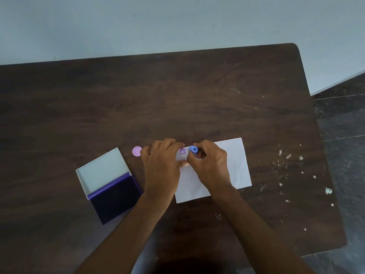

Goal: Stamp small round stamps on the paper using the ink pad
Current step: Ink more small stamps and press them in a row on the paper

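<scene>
A white paper [235, 169] lies on the dark wooden table [177, 99]. One purple round print [182, 151] shows near the paper's top left corner. My right hand [209, 165] pinches a small blue round stamp [193, 149] and holds it on the paper just right of that print. My left hand [161, 165] lies flat on the paper's left edge, fingers curled. The ink pad [114, 200] lies open at the left, its dark purple pad facing up and its white lid [102, 171] folded back.
A small pink round stamp [136, 151] sits on the table between the ink pad's lid and my left hand. White flecks dot the table's right side [300, 171]. The table's right edge drops to a dark tiled floor [343, 123].
</scene>
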